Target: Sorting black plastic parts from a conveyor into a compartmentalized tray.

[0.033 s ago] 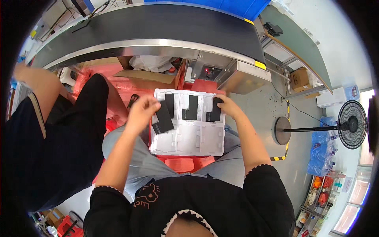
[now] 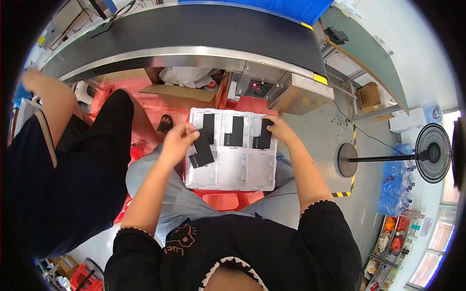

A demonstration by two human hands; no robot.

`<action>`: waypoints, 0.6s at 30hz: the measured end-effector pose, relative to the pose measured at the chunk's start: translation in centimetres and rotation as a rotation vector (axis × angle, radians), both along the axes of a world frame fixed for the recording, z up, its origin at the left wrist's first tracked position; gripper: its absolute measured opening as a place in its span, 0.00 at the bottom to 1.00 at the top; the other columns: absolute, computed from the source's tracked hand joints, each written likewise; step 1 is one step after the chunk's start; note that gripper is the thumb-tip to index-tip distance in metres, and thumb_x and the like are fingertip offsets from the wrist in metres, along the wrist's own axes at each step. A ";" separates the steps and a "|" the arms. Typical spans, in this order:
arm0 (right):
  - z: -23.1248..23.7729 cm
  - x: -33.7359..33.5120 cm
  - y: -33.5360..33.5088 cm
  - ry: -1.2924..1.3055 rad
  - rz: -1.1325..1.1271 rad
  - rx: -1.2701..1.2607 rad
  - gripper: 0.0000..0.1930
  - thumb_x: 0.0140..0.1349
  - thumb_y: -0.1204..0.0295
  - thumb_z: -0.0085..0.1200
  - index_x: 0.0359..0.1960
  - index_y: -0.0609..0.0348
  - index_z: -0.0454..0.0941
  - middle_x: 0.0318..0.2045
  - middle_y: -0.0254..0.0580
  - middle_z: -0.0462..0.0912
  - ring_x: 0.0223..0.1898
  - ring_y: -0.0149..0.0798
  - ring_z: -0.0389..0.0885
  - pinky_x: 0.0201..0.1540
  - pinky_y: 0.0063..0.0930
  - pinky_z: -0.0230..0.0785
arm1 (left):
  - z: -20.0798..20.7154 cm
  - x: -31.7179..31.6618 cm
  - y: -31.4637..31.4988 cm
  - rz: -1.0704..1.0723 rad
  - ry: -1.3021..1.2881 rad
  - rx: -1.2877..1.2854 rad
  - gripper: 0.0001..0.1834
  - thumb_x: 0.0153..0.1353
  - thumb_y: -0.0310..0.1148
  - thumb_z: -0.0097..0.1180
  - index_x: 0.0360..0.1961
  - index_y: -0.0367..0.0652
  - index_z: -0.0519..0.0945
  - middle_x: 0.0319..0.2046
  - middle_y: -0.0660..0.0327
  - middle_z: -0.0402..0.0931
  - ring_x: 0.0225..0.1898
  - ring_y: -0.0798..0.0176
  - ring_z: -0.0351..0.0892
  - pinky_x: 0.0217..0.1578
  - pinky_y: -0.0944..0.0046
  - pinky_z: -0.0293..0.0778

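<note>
A white plastic tray (image 2: 232,170) with several compartments rests across my lap. Between the thumb and fingertips of my left hand (image 2: 177,141) is the upper edge of a thin black rectangular piece (image 2: 202,151), tilted over the tray's left side. Partly behind it, another black piece (image 2: 208,125) lies in the far left compartment. A notched black piece (image 2: 235,132) sits in the far middle one. My right hand (image 2: 278,129) closes at the tray's far right corner, its fingertips on the notched black piece (image 2: 262,137) there; the grip is partly hidden.
Beyond the tray runs a dark conveyor belt (image 2: 208,29), with an open cardboard box (image 2: 182,97) beneath. A metal box (image 2: 302,97) juts out at its right end. To my left sits another person (image 2: 92,160). A standing fan (image 2: 432,150) is at the right.
The black piece at my left hand has shifted slightly toward me, and the hand has come a little lower and closer around its edge. My right hand stays put.
</note>
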State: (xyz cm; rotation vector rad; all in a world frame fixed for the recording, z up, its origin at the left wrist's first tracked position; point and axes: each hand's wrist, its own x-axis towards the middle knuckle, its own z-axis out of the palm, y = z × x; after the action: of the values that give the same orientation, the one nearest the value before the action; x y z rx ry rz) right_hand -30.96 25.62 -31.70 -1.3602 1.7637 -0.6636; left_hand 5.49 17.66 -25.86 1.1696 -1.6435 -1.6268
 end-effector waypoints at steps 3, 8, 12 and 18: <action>0.2 2.7 1.3 0.609 -0.078 -0.092 0.23 0.52 0.80 0.52 0.53 0.51 0.72 0.48 0.48 0.71 0.45 0.47 0.74 0.46 0.34 0.69 | -6.6 0.5 1.9 -0.021 -0.160 -0.013 0.04 0.57 0.25 0.57 0.31 0.39 0.75 0.25 0.70 0.72 0.26 0.76 0.69 0.27 0.74 0.67; 0.6 5.7 5.2 0.723 0.084 -0.214 0.24 0.51 0.76 0.55 0.53 0.49 0.73 0.56 0.50 0.66 0.55 0.53 0.67 0.54 0.43 0.63 | -8.1 -0.6 3.6 0.030 -0.184 -0.132 0.11 0.53 0.26 0.60 0.37 0.35 0.77 0.30 0.55 0.77 0.32 0.61 0.76 0.37 0.65 0.72; -0.1 8.0 7.8 0.745 0.065 -0.286 0.23 0.53 0.72 0.55 0.54 0.52 0.71 0.56 0.50 0.67 0.58 0.50 0.64 0.58 0.49 0.56 | -7.7 -1.1 4.7 -0.038 -0.322 -0.646 0.20 0.49 0.29 0.61 0.45 0.37 0.77 0.43 0.50 0.72 0.47 0.45 0.69 0.51 0.55 0.66; -1.2 8.5 9.4 0.719 -0.111 -0.290 0.24 0.56 0.71 0.53 0.56 0.55 0.69 0.58 0.58 0.63 0.58 0.57 0.63 0.58 0.47 0.57 | -6.6 -0.9 5.4 -0.088 -0.424 -0.726 0.15 0.44 0.29 0.64 0.37 0.45 0.81 0.44 0.59 0.71 0.47 0.52 0.68 0.48 0.56 0.66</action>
State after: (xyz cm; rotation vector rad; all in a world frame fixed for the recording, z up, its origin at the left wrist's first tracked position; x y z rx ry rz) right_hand -22.45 34.98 -32.91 -1.8667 2.3836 -0.5353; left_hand 4.58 23.03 -32.44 1.0856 -2.2981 -0.7038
